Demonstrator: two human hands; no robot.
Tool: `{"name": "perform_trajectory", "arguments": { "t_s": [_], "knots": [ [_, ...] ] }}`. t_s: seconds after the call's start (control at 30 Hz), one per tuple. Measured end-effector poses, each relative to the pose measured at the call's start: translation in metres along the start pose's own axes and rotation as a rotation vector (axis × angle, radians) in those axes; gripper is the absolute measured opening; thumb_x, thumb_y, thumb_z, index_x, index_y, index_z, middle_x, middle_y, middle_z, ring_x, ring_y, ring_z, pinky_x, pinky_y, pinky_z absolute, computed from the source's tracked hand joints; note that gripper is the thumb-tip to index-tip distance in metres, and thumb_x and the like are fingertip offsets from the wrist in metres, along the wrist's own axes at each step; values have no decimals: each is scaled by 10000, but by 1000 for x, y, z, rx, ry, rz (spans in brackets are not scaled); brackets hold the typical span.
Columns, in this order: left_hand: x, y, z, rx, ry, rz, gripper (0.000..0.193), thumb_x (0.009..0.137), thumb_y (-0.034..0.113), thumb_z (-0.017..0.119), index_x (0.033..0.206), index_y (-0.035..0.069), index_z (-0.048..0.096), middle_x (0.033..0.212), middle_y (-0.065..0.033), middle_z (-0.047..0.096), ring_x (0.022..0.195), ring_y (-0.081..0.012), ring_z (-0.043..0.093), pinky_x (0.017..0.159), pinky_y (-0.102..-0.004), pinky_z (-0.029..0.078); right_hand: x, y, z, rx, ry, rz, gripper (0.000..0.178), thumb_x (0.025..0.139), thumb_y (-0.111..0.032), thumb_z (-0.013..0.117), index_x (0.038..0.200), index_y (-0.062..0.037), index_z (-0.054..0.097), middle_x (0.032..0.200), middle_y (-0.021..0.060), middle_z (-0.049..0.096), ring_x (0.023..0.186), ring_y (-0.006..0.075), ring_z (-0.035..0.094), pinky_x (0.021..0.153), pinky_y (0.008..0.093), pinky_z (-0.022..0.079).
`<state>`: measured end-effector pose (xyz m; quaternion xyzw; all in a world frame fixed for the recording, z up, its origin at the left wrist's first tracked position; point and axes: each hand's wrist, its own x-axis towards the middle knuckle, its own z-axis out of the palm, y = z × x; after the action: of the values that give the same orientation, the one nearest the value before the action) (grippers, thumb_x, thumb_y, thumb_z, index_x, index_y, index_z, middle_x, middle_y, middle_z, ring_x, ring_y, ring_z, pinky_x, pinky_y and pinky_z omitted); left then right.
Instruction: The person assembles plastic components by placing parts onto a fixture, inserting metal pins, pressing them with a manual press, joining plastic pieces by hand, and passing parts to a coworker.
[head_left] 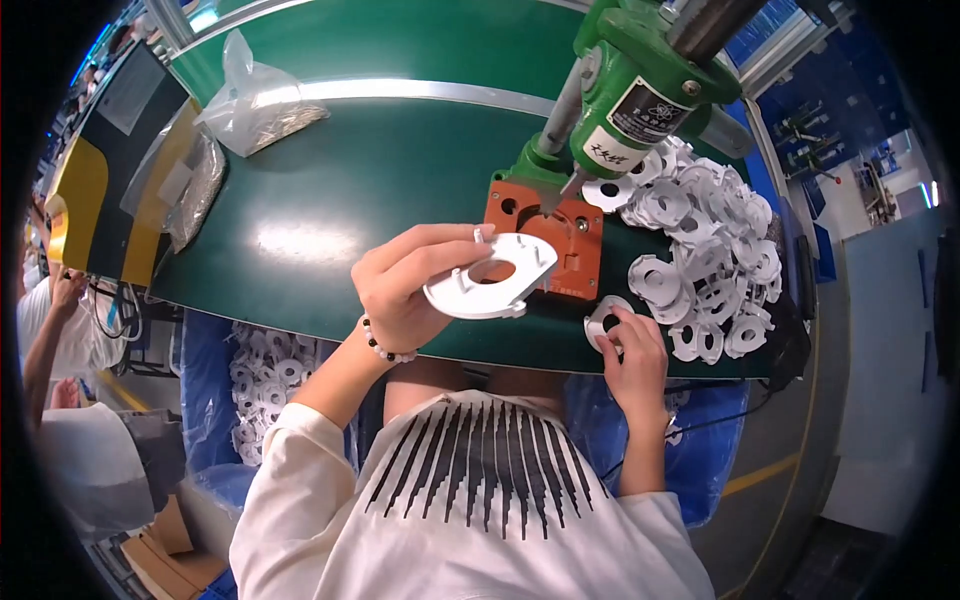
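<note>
Bright overhead glare on belt (300,240); edges perhaps blurred.

A clear plastic bag (255,105) of small parts sits upper left on the green belt; a second bag (195,190) lies lower left of it. Upper right, the green tool carries a black label (655,110) and a white one (610,152).

The left hand (405,285) is raised at ten o'clock, fingers curled and pinched closed in a grip, forearm bare below a rolled sleeve. The right hand (632,350) is held lower at three o'clock, fingertips pressed down, wrist bent.
</note>
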<state>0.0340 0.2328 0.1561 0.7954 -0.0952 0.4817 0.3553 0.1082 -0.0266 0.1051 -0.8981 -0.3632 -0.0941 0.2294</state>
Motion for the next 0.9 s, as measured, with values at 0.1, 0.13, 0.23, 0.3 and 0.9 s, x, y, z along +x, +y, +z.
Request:
{"name": "perform_trajectory", "arguments": {
  "t_s": [0.1,0.13,0.23,0.3,0.9],
  "knots": [
    [5,1,7,15,-3,-10,214,642,51,741,831,39,641,864,-108,646,719,-202,651,601,-260,528,5,4,6,-2,-5,2,146,679,-62,679,711,-20,543,1043,109,601,939,297,543,787,366,442],
    [6,1,9,13,-7,-7,219,641,55,745,833,40,641,861,-106,646,719,-205,651,599,-258,527,8,7,9,21,9,-19,157,673,-64,687,709,-15,543,1049,110,605,951,293,547,790,359,445],
    [7,2,14,57,-37,-17,218,634,6,712,835,48,640,902,-98,641,731,-206,651,606,-263,528,14,20,16,16,87,-91,183,656,-85,711,743,-14,565,1059,111,604,957,299,546,801,359,444],
    [5,-3,19,109,-60,-46,228,625,-27,681,836,48,638,942,-96,633,737,-206,651,610,-266,528,16,17,16,68,157,-99,193,656,-95,716,770,-18,581,1063,111,601,965,297,541,809,364,440],
    [-6,-34,58,447,-360,64,294,676,32,563,962,-32,580,1152,-142,514,830,-222,554,717,-309,483,6,-19,11,213,370,-195,102,721,-72,640,817,-43,632,1040,105,612,989,301,533,835,364,433]
  ]
}}
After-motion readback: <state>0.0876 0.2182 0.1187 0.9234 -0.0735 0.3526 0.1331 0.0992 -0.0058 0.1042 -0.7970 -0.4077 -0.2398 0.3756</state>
